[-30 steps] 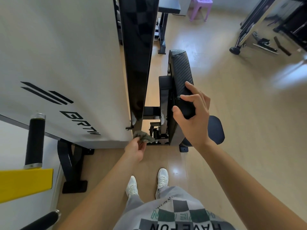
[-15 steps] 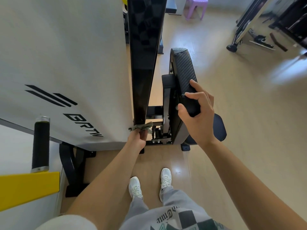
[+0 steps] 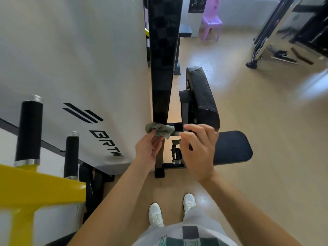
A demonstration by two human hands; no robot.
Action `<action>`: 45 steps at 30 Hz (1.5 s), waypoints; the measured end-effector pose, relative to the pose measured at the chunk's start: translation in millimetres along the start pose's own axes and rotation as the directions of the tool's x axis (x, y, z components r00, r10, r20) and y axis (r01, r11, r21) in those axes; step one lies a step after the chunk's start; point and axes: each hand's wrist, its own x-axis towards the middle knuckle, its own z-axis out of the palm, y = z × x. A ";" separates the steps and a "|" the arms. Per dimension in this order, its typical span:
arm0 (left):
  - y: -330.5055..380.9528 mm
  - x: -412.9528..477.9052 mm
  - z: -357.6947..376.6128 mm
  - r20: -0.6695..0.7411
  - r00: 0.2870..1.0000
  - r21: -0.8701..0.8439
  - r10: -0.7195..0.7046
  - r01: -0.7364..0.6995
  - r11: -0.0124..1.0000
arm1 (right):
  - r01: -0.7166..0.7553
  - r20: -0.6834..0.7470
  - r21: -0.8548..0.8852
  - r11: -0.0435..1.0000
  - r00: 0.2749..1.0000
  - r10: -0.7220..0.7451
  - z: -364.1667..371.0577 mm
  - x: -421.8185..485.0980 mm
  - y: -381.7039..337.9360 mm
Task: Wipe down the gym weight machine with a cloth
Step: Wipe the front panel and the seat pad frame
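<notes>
My left grip [image 3: 149,151] pinched the crumpled green cloth [image 3: 159,129] between thumb and fingers and held it against the lower end of the weight machine's black upright [image 3: 163,68], just beside the white shroud [image 3: 79,59]. My right grip [image 3: 198,148] hovered just right of the cloth, in front of the black back pad [image 3: 202,96] and the seat [image 3: 232,148]. Its fingers were loosely bent and blurred, holding nothing I could see. A purple chair [image 3: 211,20] stood well apart on the floor [image 3: 257,121].

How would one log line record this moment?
left hand: grips green cloth at foot of black upright | right hand: holds nothing, beside cloth
</notes>
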 end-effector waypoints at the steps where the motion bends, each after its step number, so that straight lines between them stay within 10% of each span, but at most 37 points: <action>1: 1.3 -2.5 -3.2 0.005 1.000 0.067 0.021 -0.021 0.998 | -0.115 0.120 0.127 0.985 0.988 0.100 3.8 -10.9 -11.7; 6: -8.6 -16.4 -12.9 0.029 0.999 0.313 0.027 -0.035 0.949 | -0.909 0.618 0.188 0.371 0.403 0.675 38.8 -37.3 -19.3; 9: -21.4 -23.6 -18.1 0.026 1.000 0.450 0.005 -0.016 0.893 | -0.960 0.711 0.281 -0.022 0.193 0.677 50.1 -40.6 -11.2; 13: -27.0 -22.6 -24.0 0.013 0.996 0.592 0.083 -0.075 0.802 | -0.948 0.654 0.271 -0.166 0.055 0.755 68.9 -52.0 5.9; 21: 6.7 -7.6 -36.1 -0.018 0.929 0.606 0.370 -0.285 0.743 | -1.000 0.347 0.003 -0.019 -0.017 0.938 126.8 -67.8 62.4; 29: 3.5 1.7 -52.5 0.025 0.937 0.625 0.347 -0.286 0.726 | -0.999 0.677 -0.039 -0.002 -0.028 0.736 181.2 -86.7 84.4; 35: 4.1 4.2 -63.7 0.098 0.926 0.688 0.365 -0.328 0.647 | -0.982 0.638 -0.175 0.071 -0.058 0.768 182.4 -109.0 86.2; 45: 1.7 8.7 -69.1 0.094 0.915 0.675 0.393 -0.348 0.650 | -0.988 0.470 0.109 0.106 0.145 0.871 176.1 -92.5 56.5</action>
